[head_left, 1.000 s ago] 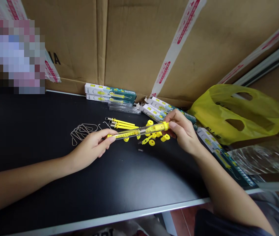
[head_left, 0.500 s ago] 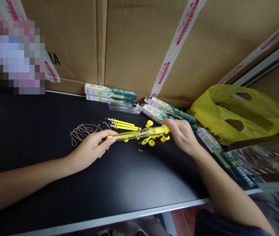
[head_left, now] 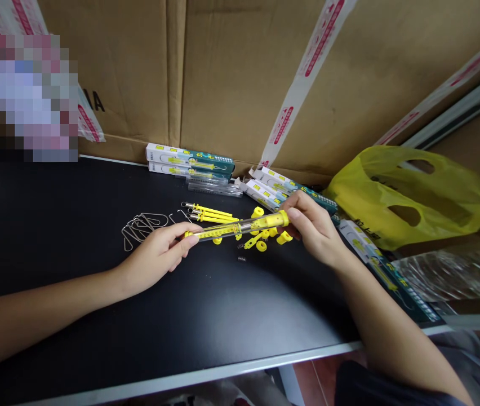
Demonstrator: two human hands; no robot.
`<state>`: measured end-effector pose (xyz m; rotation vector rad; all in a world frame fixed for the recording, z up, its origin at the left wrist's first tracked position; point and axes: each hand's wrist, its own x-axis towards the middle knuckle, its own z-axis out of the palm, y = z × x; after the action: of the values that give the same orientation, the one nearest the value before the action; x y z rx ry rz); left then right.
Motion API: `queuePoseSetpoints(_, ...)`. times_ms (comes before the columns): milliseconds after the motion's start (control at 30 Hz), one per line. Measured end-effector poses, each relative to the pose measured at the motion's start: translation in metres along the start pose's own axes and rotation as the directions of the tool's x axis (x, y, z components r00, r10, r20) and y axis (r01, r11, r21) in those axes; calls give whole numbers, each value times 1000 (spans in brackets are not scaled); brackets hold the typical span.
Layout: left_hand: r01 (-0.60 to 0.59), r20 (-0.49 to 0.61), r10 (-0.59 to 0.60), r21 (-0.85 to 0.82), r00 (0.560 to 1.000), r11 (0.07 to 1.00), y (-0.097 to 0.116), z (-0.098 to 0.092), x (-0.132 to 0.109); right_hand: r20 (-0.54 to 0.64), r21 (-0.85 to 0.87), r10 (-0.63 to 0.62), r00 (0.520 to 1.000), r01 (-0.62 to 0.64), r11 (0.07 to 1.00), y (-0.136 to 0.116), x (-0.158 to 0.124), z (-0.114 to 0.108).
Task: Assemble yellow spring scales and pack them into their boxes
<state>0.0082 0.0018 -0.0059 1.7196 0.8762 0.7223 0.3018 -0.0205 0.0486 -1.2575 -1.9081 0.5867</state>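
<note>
A tubular spring scale [head_left: 221, 231], clear with a yellow inside and yellow end caps, lies across between my hands above the table. My left hand [head_left: 164, 248] is closed around its left end, thumb along the tube. At the other end, the thumb and fingers of my right hand [head_left: 312, 228] are pinched at the yellow cap; the exact contact is partly hidden. Beneath and behind the tube are loose yellow caps [head_left: 261, 246], a small spring [head_left: 241, 259] and several yellow scale rods [head_left: 212, 216]. Bent wire hooks [head_left: 141, 228] lie beside my left hand.
Printed boxes [head_left: 189, 160] are stacked at the back, with clear tubes [head_left: 214, 188] before them. More boxes [head_left: 265, 194] stand right of these, and another box [head_left: 386, 270] lies near a yellow plastic bag [head_left: 443, 220]. Large cardboard [head_left: 231, 79] walls off the black table [head_left: 172, 332].
The fingers of my right hand have shifted on the right end cap, which shows more fully now. My left hand and the spring scale have hardly moved.
</note>
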Motion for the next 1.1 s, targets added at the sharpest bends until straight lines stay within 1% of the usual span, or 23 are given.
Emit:
queuePoseSetpoints(100, 9, 1, -9, -1, 1000, 1000, 0, 0, 0, 16, -100, -30, 999, 31, 994, 0, 1, 1)
queuePoseSetpoints(167, 15, 4, -15, 1, 1000, 1000, 0, 0, -1, 18, -123, -9, 1000, 11, 992, 0, 2, 2)
queuePoseSetpoints(267, 19, 9, -19, 5, 1000, 1000, -1, 0, -1, -3, -106, 17, 1000, -17, 994, 2, 2, 2)
queuePoseSetpoints(467, 0, -2, 0, -12, 1000, 1000, 1, 0, -1, -26, 14, -10, 1000, 10, 1000, 1, 0, 1)
queuePoseSetpoints(700, -1, -1, 1, -21, 1000, 1000, 0, -1, -1, -22, -77, -69, 997, 67, 995, 1, 0, 1)
queuePoseSetpoints(733, -1, -1, 1, -25, 1000, 1000, 0, 0, -1, -29, -46, -70, 997, 68, 997, 1, 0, 1)
queuePoseSetpoints(800, -9, -8, 9, -30, 1000, 1000, 0, 0, -1, -18, 86, -45, 999, 46, 995, 0, 0, 3)
queuePoseSetpoints(900, -14, -11, 14, -42, 1000, 999, 0, 0, 0, 66, 278, 9, 998, -27, 960, -5, 0, 5)
queuePoseSetpoints(967, 7, 11, -6, -61, 1000, 998, 0, 1, 0, 99, 333, 31, 995, -63, 941, -9, 0, 6)
queuePoseSetpoints(1033, 22, 33, -20, -68, 999, 997, 0, 1, -1, 105, 371, 30, 994, -67, 926, -11, 0, 7)
queuePoseSetpoints(1100, 13, 34, -11, -53, 999, 999, 1, 2, -2, 109, 395, 22, 994, -63, 917, -12, 0, 7)
